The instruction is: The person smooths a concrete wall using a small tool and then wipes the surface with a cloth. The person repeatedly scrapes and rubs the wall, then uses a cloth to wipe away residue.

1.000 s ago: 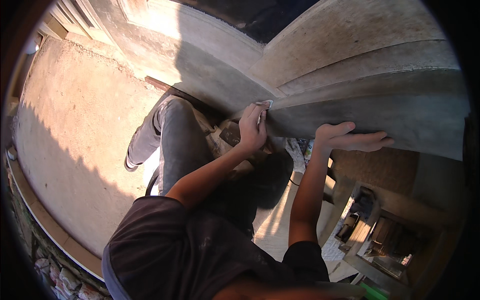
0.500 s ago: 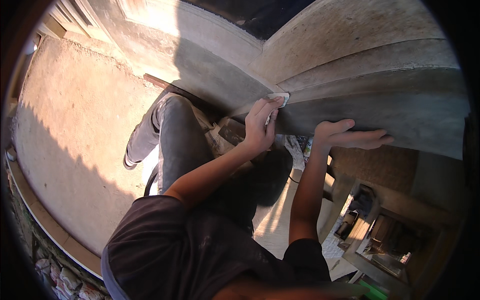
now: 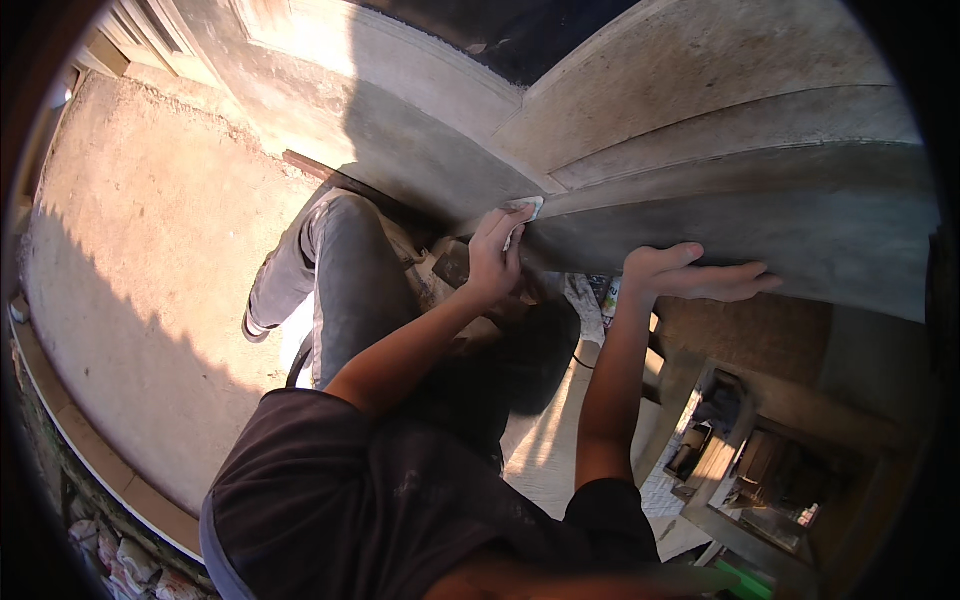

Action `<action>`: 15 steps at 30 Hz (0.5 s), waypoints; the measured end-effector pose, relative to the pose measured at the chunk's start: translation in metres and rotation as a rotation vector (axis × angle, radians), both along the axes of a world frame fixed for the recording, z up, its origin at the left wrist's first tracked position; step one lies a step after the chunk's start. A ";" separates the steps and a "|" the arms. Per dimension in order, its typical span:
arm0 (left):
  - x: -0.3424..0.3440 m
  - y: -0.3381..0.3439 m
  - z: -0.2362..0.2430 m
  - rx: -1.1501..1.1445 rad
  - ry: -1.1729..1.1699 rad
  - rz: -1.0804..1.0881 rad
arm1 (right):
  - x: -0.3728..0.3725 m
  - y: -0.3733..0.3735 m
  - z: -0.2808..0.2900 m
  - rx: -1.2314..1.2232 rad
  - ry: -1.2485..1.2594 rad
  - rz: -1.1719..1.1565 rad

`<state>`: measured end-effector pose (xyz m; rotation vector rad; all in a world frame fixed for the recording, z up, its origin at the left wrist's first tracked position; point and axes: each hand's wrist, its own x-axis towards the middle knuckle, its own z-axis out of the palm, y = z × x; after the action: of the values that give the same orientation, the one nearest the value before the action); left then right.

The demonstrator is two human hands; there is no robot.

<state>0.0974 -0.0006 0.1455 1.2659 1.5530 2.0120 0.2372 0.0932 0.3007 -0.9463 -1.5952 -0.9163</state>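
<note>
My left hand (image 3: 492, 262) presses a small folded white sheet of sandpaper (image 3: 535, 208) against the grey-brown wooden frame (image 3: 700, 205), close to a corner joint. The fingers are together over the sheet and cover part of it. Farther right, my right hand (image 3: 690, 275) rests at the frame's lower edge, its fingers stretched out and nothing visible in it. The frame has a curved inner panel (image 3: 730, 70) and a dusty, worn-looking surface.
My bent knee (image 3: 355, 230) is left of the work. A wooden strip (image 3: 310, 163) lies beside the frame on the sunlit concrete floor (image 3: 150, 260). At the lower right stands a wooden structure (image 3: 730, 500) with openings and dark items inside.
My left hand has slid left and slightly down along the frame with the sandpaper. My right hand has hardly moved.
</note>
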 end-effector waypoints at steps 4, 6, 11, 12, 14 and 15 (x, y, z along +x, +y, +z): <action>-0.012 -0.003 -0.004 -0.279 0.044 0.008 | -0.001 0.001 0.000 0.007 -0.010 -0.016; -0.001 0.003 0.006 -0.028 0.062 0.034 | -0.002 -0.001 -0.001 0.006 -0.009 -0.017; 0.012 0.007 0.023 0.165 -0.002 0.006 | -0.001 -0.002 -0.001 -0.020 0.008 -0.056; 0.008 0.006 0.021 0.140 0.015 0.009 | -0.001 -0.001 -0.001 -0.011 -0.006 -0.038; -0.010 0.001 0.015 0.109 0.055 0.055 | -0.001 0.001 0.000 0.007 -0.018 -0.021; -0.013 0.000 0.016 -0.022 0.069 0.040 | -0.001 0.001 0.000 0.005 -0.020 -0.026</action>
<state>0.0844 -0.0007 0.1611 1.3188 1.6393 1.9894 0.2363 0.0944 0.3004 -0.9586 -1.5997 -0.9499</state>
